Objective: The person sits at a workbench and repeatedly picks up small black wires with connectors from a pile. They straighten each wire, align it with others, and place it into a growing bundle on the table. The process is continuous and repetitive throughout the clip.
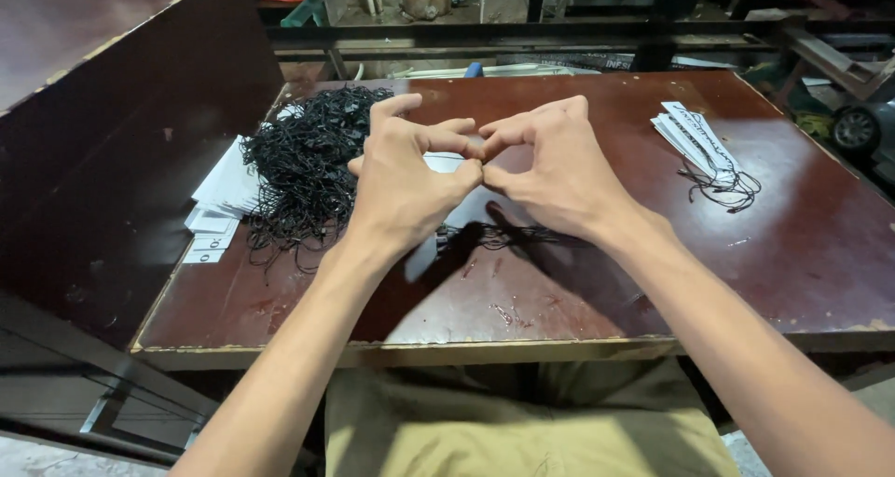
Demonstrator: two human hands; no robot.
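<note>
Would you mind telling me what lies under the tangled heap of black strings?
White paper tags poke out beneath the tangled heap of black strings on the dark red table; how many it covers is hidden.

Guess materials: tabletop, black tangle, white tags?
Tabletop: likely laminated board, glossy dark red-brown face, chipped pale edge showing at the front. Black tangle: thin cord or string loops, matte; fibre unclear. White tags: flat stacked paper or card, matte, with black strings attached.
</note>
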